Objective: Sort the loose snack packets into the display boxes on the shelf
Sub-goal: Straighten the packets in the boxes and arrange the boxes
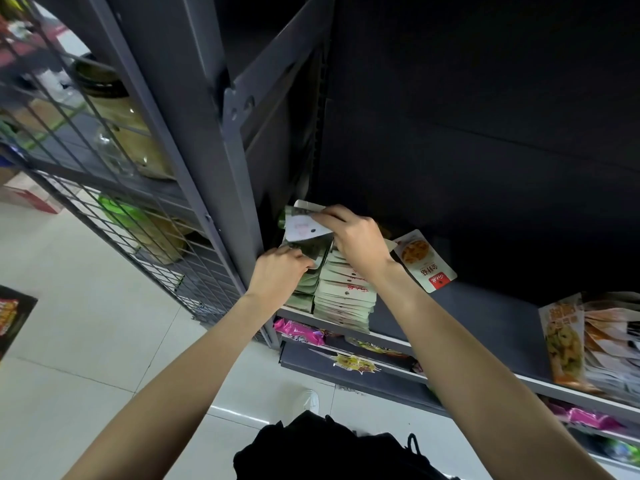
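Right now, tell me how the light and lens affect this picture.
Head view: the shelf back is nearly black, unlit; the floor tiles are bright. Wide-angle bend curves the shelf post. Both hands, left hand and right hand, and the green packets are reasonably sharp.

Wide-angle view with curved, stretched edges. The pale tiled floor (86,306) at lower left is brightly lit; the dark grey metal shelf's (467,306) recess at upper right lies in deep shadow. Upper-left wire mesh panel (104,188) appears soft, slightly blurred.
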Available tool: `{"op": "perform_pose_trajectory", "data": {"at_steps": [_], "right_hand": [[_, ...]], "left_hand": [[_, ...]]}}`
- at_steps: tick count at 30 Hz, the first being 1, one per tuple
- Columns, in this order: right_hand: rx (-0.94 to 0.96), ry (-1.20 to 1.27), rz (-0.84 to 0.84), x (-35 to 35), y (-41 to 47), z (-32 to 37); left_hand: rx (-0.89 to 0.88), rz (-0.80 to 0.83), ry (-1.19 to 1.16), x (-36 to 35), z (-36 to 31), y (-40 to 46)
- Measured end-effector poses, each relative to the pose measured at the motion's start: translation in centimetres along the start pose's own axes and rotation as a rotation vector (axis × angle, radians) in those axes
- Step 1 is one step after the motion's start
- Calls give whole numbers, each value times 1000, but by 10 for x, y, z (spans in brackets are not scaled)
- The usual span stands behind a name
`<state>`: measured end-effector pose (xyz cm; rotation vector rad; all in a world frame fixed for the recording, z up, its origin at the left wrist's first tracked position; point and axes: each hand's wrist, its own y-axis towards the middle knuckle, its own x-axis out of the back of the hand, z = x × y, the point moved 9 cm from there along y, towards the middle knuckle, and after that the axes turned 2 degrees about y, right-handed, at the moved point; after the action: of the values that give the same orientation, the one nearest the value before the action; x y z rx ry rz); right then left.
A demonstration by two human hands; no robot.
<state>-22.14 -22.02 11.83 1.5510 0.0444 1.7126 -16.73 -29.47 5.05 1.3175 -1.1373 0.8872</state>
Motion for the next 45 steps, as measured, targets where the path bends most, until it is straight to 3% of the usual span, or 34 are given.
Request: {"op": "perform_pose_trajectory", "data": {"at_steps": [7,11,14,17,21,23,27,29,33,35,37,40,45], "right_hand": [[-31,-161,88,1,3,-3],[-183,-357,408,-32,7,-6],[-183,-333,357,-38,9,-6],[-236,-393,513,-50,4,-12],[-221,-448,561,-59,6,-7],[-192,-419,502,-55,4,-5],[-108,-261,98,-4,-12,-4],[-105,-110,-15,30,-40,-3],[-306,70,-107,87,-113,-31],[-455,127,-103,97,-154,-60],[-572,118,-80,98,-190,-92],[-673,63,62,76,-225,-137],[-716,-4,586,-3,-247,-194]], "left_hand": [[0,-2,-12,1,0,-1],[-5,18,-3,-1,0,-2],[-23,5,-11,2,-1,-2],[-28,-6,-10,6,-3,-1],[-29,-45,-7,10,-4,1],[-4,-55,-15,11,-3,0],[68,-96,-89,19,-1,-6],[91,-177,-135,37,-7,-11],[56,-429,-295,76,-53,-27],[-16,-471,-354,76,-93,-34],[-71,-422,-401,62,-133,-35],[-74,-190,-414,12,-183,-28],[202,259,-430,-88,-214,-14]]}}
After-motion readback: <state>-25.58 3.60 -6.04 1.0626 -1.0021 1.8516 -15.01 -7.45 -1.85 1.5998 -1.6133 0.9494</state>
